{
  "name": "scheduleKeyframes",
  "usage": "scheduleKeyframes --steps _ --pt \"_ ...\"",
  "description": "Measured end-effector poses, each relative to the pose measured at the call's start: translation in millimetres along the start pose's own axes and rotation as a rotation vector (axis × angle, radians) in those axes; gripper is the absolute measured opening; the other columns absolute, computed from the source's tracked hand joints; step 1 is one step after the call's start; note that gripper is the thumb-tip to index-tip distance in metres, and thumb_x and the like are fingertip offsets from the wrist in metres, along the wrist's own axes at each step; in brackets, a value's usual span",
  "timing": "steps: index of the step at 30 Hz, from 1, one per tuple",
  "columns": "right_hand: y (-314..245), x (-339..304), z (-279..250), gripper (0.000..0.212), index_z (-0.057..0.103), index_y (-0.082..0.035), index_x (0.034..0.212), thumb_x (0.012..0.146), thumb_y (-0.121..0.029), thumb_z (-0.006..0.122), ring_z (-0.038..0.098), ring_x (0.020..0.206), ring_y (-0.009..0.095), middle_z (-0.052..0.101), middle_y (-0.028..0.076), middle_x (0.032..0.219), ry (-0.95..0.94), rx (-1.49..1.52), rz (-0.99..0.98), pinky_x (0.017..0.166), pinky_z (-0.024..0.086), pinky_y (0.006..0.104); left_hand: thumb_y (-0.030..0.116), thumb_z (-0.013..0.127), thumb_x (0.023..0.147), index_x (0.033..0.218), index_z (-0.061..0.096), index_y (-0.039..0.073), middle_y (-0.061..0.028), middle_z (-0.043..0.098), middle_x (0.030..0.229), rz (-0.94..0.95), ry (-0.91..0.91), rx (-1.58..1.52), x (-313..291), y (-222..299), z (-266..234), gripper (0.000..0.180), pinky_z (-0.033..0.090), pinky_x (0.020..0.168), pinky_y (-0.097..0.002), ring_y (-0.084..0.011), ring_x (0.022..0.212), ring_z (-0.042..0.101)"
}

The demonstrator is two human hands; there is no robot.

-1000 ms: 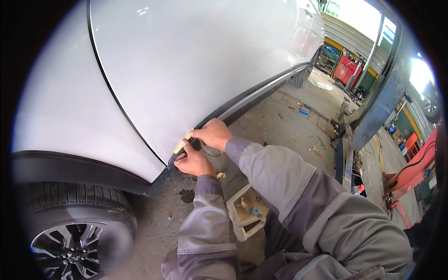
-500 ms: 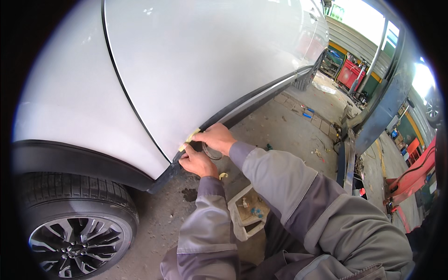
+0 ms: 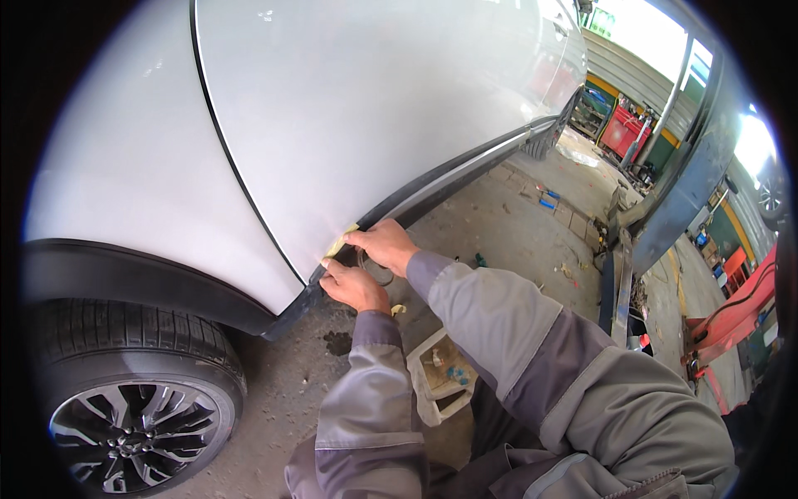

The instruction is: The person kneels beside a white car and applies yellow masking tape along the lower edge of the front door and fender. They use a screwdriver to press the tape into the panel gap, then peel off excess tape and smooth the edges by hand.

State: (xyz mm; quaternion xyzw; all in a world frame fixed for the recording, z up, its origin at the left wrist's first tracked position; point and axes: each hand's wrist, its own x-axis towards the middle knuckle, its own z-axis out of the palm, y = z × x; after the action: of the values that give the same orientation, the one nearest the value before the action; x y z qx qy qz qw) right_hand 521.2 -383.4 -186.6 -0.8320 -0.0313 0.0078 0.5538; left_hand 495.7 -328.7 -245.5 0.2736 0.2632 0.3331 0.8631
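A short strip of pale yellow masking tape (image 3: pixel 342 240) lies along the lower edge of the silver car door (image 3: pixel 332 108), just above the black trim (image 3: pixel 395 202). My left hand (image 3: pixel 356 287) pinches at the strip's near end, thumb and fingertips pressed against the trim. Closed at the strip's far end is my right hand (image 3: pixel 385 244), its fingers on the tape. A thin, ring-shaped roll (image 3: pixel 380 272) hangs beneath the right hand, partly hidden by it; how it is held does not show.
At the left stands the car's front wheel (image 3: pixel 137 432) under a black arch. A pale plastic stool or tray (image 3: pixel 421 387) with scraps stands below my arms. A blue lift post (image 3: pixel 686 187) and a red arm (image 3: pixel 731 308) rise at the right. Blue-handled tools (image 3: pixel 548 200) lie on the floor.
The view has shifted slightly relative to the car. Both hands stay at the tape strip, with only small finger movement.
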Motion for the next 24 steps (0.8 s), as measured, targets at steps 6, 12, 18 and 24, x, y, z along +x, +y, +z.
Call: scheduleKeyframes --steps 6,12,18,24 --pt "4 3 -3 0.039 0.075 0.008 0.096 0.083 -0.029 0.078 0.07 0.08 0.022 0.075 0.016 0.089 -0.054 -0.117 -0.002 0.074 0.053 0.0389 0.034 0.049 0.109 0.111 0.051 -0.011 -0.0214 0.062 0.114 -0.015 0.038 0.016 -3 6 4 0.046 0.055 0.085 -0.0381 -0.0246 0.098 0.063" --pt "3 -9 -21 0.029 0.073 0.006 0.099 0.087 -0.021 0.069 0.066 0.079 0.02 0.072 0.015 0.084 -0.203 -0.16 -0.097 0.074 0.05 0.039 0.035 0.05 0.108 0.11 0.052 -0.009 -0.0182 0.061 0.112 -0.139 0.018 -0.054 -4 11 6 0.044 0.052 0.087 -0.0384 -0.0234 0.098 0.06" --pt "-1 -24 -46 0.024 0.066 0.006 0.084 0.089 -0.017 0.063 0.057 0.07 0.019 0.064 0.013 0.073 -0.28 -0.226 -0.126 0.066 0.045 0.0423 0.037 0.053 0.107 0.106 0.054 -0.006 -0.012 0.06 0.104 -0.053 0.022 0.051 -1 6 0 0.043 0.046 0.081 -0.0363 -0.0191 0.089 0.053" --pt "3 -26 -53 0.022 0.065 0.006 0.089 0.09 -0.015 0.06 0.063 0.076 0.035 0.068 0.022 0.082 -0.288 -0.425 -0.216 0.07 0.046 0.0486 0.029 0.052 0.107 0.094 0.06 -0.003 -0.002 0.059 0.086 0.028 0.041 0.089 4 -7 -4 0.035 0.039 0.064 -0.0312 -0.0117 0.074 0.049"
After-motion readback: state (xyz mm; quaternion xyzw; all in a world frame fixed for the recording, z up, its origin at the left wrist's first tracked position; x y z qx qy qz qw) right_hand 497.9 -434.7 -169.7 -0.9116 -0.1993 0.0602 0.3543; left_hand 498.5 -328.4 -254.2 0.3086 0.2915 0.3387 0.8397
